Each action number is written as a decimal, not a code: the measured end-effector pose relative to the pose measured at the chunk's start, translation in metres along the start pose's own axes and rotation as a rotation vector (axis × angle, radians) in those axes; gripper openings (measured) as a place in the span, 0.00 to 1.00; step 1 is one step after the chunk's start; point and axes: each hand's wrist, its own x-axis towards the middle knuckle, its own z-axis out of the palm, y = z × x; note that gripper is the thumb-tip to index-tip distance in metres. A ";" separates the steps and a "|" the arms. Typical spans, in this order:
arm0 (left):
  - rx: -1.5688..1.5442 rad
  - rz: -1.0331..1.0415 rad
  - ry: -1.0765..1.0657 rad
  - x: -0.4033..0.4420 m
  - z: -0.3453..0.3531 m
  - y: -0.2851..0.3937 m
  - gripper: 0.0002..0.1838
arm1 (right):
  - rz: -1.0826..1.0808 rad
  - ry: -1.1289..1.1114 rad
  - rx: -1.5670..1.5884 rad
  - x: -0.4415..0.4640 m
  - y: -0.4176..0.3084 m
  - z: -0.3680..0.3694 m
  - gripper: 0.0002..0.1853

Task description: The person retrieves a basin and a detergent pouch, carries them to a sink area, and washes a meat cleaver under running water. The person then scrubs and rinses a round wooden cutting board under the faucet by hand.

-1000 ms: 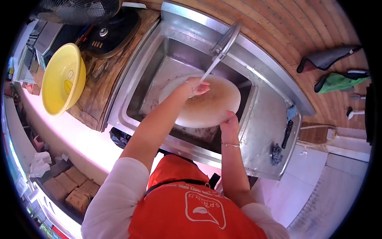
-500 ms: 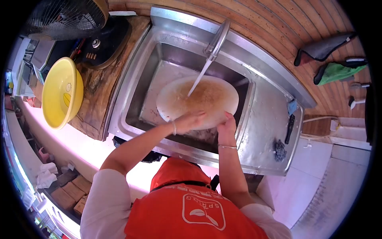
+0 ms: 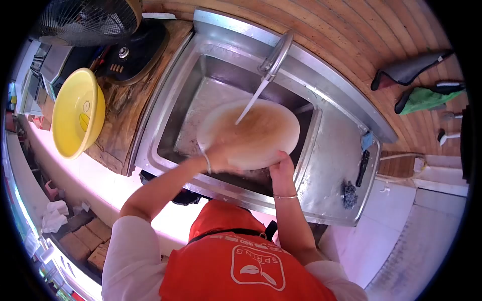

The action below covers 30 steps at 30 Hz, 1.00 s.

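A thick, round white board (image 3: 251, 133), which looks like a cutting board, is held tilted in the steel sink (image 3: 165, 125), its face stained brown. Water from the faucet (image 3: 276, 57) runs onto its upper middle. My right hand (image 3: 282, 166) grips the lower right edge, thumb on the face and the other fingers partly hidden. My left hand (image 3: 221, 158) is at the lower left of the board, over its face near the edge. Motion smears its fingers, so their shape is unclear.
Right of the basin, the steel drainboard (image 3: 329, 165) holds a dark scrubber (image 3: 349, 194), a black-handled tool (image 3: 363, 168) and a blue pad (image 3: 367, 141). To the left, a yellow basin (image 3: 75, 115) and a fan (image 3: 90, 22) stand by a wooden counter (image 3: 118, 120). Cloths (image 3: 427, 99) hang at right.
My left hand has swept left and down across the board toward its lower left edge. The right hand keeps its hold at the lower right, and the water still runs.
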 end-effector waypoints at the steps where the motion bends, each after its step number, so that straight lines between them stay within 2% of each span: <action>1: 0.096 -0.034 -0.020 -0.001 0.004 0.016 0.30 | 0.050 0.005 0.010 -0.005 0.000 0.004 0.16; 3: 0.289 -0.101 -0.058 0.000 0.008 0.036 0.31 | 0.148 0.013 0.030 -0.019 -0.003 0.014 0.15; 6: 0.111 -0.239 0.038 0.005 -0.010 0.031 0.29 | 0.154 -0.006 -0.035 -0.045 -0.024 0.055 0.17; 9: 0.105 -0.323 0.067 0.015 -0.037 0.019 0.25 | -0.371 0.020 -0.231 -0.057 -0.047 0.098 0.24; 13: 0.000 -0.267 0.239 0.030 -0.071 0.015 0.20 | -0.564 -0.256 -0.557 0.001 -0.055 0.124 0.16; 15: 0.050 -0.326 0.246 0.029 -0.083 0.012 0.19 | -0.148 -0.392 -0.224 0.028 -0.049 0.155 0.09; 17: 0.062 -0.365 0.290 0.031 -0.094 0.003 0.19 | 0.259 -0.362 0.073 0.044 -0.053 0.188 0.07; 20: -0.015 -0.505 0.381 0.025 -0.095 -0.028 0.20 | 0.639 -0.670 0.164 0.107 -0.034 0.190 0.10; 23: -0.124 -0.656 0.391 0.023 -0.100 -0.035 0.20 | 0.108 -0.378 -0.118 0.061 -0.028 0.212 0.11; 25: -0.176 -0.684 0.424 0.021 -0.093 -0.047 0.20 | -0.457 -0.485 -0.606 0.032 0.016 0.207 0.17; 27: -0.215 -0.641 0.444 0.028 -0.088 -0.049 0.18 | -1.076 -0.394 -0.929 0.018 0.074 0.203 0.25; 29: -0.236 -0.549 0.463 0.037 -0.088 -0.042 0.15 | -0.894 -0.460 -1.095 -0.003 0.074 0.199 0.28; 30: -0.370 -0.606 0.461 0.036 -0.086 -0.043 0.13 | -0.854 -0.458 -1.172 -0.003 0.077 0.190 0.28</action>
